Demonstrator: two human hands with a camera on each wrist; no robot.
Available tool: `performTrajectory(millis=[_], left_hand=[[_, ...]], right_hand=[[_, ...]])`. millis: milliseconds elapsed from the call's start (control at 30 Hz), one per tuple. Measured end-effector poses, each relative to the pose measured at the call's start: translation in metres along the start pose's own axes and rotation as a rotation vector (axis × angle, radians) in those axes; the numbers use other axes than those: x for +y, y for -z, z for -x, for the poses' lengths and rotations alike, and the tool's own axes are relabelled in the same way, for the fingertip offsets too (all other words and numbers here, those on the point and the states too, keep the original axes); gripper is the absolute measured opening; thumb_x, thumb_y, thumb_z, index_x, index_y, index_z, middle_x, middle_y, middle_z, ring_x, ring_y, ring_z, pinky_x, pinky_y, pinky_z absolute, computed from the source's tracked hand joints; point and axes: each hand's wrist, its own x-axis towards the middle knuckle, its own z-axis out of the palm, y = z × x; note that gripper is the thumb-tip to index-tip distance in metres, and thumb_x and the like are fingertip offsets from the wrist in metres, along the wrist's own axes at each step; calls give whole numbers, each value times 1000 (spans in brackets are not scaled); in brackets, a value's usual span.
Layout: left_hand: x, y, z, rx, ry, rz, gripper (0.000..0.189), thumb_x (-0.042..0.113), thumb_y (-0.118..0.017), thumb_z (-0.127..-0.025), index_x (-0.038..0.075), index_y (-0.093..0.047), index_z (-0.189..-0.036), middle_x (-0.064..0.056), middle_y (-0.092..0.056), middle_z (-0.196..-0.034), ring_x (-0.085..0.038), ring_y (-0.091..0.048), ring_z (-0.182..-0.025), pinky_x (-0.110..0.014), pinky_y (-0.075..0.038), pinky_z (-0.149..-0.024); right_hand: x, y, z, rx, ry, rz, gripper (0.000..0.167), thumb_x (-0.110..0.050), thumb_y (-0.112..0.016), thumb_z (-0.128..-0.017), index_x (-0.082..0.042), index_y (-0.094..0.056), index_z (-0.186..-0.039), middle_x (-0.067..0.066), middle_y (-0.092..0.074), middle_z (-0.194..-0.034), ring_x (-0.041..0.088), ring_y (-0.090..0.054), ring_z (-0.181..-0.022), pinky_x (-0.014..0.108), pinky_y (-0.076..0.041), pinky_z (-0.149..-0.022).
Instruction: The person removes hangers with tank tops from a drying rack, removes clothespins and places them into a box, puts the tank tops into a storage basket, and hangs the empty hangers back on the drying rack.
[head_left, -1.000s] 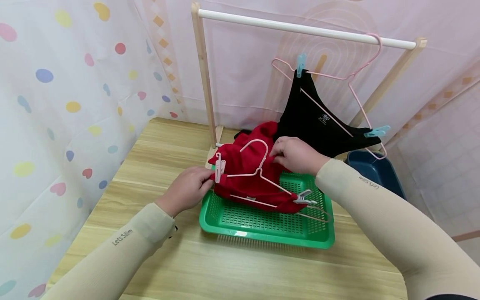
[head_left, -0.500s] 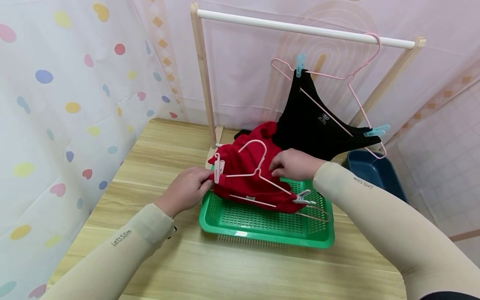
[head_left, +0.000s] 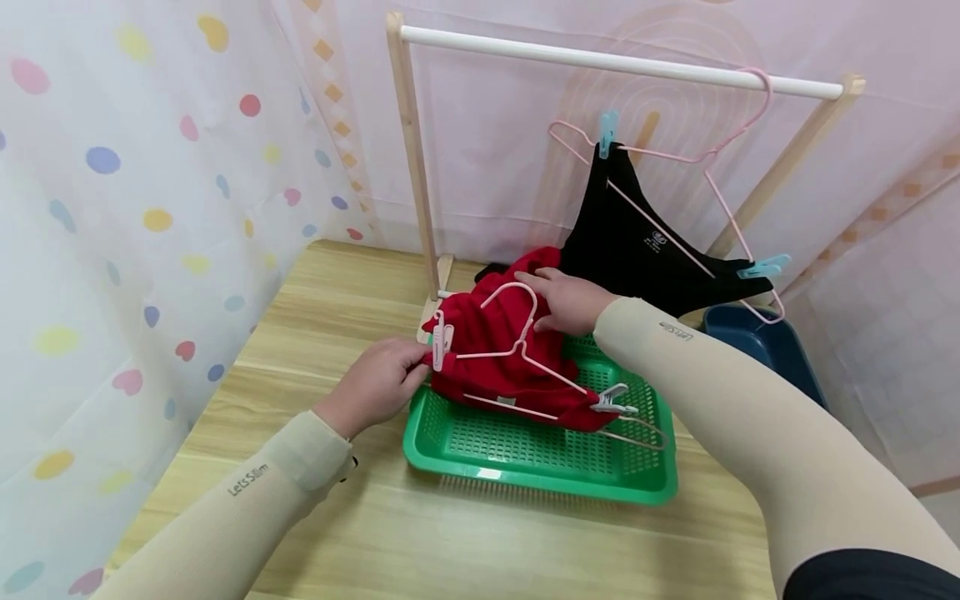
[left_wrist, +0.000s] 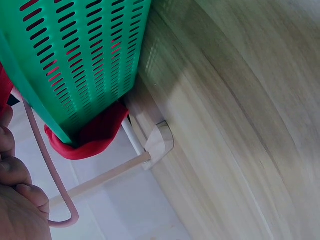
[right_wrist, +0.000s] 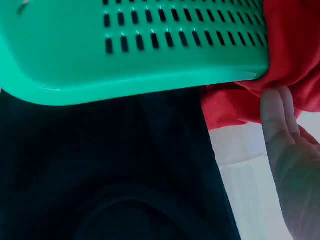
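A red garment (head_left: 480,325) lies heaped over the back of a green basket (head_left: 540,485). Across it lies a pale pink hanger (head_left: 489,355), hook pointing up. A pale clothespin (head_left: 439,343) clips the garment's left edge to the hanger, and a grey-white clothespin (head_left: 611,398) clips the right. My left hand (head_left: 375,383) pinches the red fabric beside the left clothespin; the hanger's end (left_wrist: 47,160) shows next to the curled fingers in the left wrist view. My right hand (head_left: 568,302), fingers extended, touches the red fabric behind the hanger's right side.
Behind the basket stands a drying rack with a white rail (head_left: 622,62). A black garment (head_left: 637,233) hangs from it on a pink hanger (head_left: 720,154) with blue clothespins (head_left: 765,266). A dark blue tub (head_left: 757,342) sits at the right. The wooden table (head_left: 330,283) extends left and forward.
My right hand first drew away from the red fabric with fingers bent, then moved left and back onto it with fingers straightened. My left hand has kept its pinch. The view has shifted slightly.
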Motion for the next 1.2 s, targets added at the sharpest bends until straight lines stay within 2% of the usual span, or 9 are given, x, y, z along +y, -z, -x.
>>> performTrajectory(millis=[67,133,267,333,400,533,733,867,1200], left_hand=[[0,0,1,1,1,-2,13,14,-62,-104,16,-71,-94,8,-62,-79,-16,-54,-79,-34,-49,-76],[1,0,1,5,-1,-11,12,14,-62,-104,16,-72,-97,8,-63,-80,-16,-55,-79,-35,-49,-76],[2,-1,0,3,-3,-22,13,16,-61,-104,15,-74,-102,7,-66,-84,-17,-57,-82,-36,-51,-80],[3,-1,0,0,2,-20,14,16,-61,-105,14,-75,-105,6,-69,-87,-18,-58,-84,-38,-53,-83],[3,-1,0,0,7,-19,15,16,-60,-105,13,-75,-108,5,-71,-92,-19,-61,-88,-41,-54,-87],[4,0,0,3,9,-18,15,14,-60,-104,13,-75,-104,4,-71,-90,-20,-61,-88,-43,-54,-87],[3,0,0,14,8,-16,14,12,-61,-104,14,-73,-96,7,-64,-80,-17,-56,-82,-37,-50,-80],[3,-1,0,16,0,-9,17,11,-60,-104,16,-70,-90,6,-62,-78,-18,-54,-81,-38,-49,-80],[1,-1,0,17,1,-8,16,13,-60,-105,16,-73,-98,6,-67,-83,-18,-58,-86,-41,-51,-84]], right_hand=[[0,-1,-7,-9,19,33,84,-31,-74,-99,-21,-27,-168,21,-31,-170,38,-45,-150,49,-42,-121],[0,-2,-12,9,48,72,70,-27,-72,-100,-18,-41,-162,20,-46,-161,35,-52,-144,48,-43,-120],[1,-4,-17,58,74,115,23,-24,-64,-105,-15,-73,-124,12,-74,-120,29,-68,-114,43,-51,-109],[2,-4,-18,70,68,110,21,-27,-59,-109,-15,-75,-105,8,-76,-101,27,-69,-99,41,-54,-102],[2,-5,-20,84,59,104,29,-31,-54,-111,-16,-75,-98,6,-75,-93,25,-69,-93,40,-54,-98],[2,-5,-20,128,61,104,29,-28,-55,-110,-14,-78,-101,7,-76,-95,26,-69,-94,40,-55,-96],[2,-6,-18,181,78,70,26,-12,-55,-106,-17,-79,-96,5,-78,-100,24,-70,-97,39,-56,-94],[3,-5,-15,230,120,40,28,-7,-55,-105,-19,-80,-101,3,-79,-106,23,-70,-101,39,-55,-99],[-8,7,14,300,115,-17,15,-9,-66,-101,-15,-78,-108,6,-75,-105,24,-66,-96,38,-58,-96]])
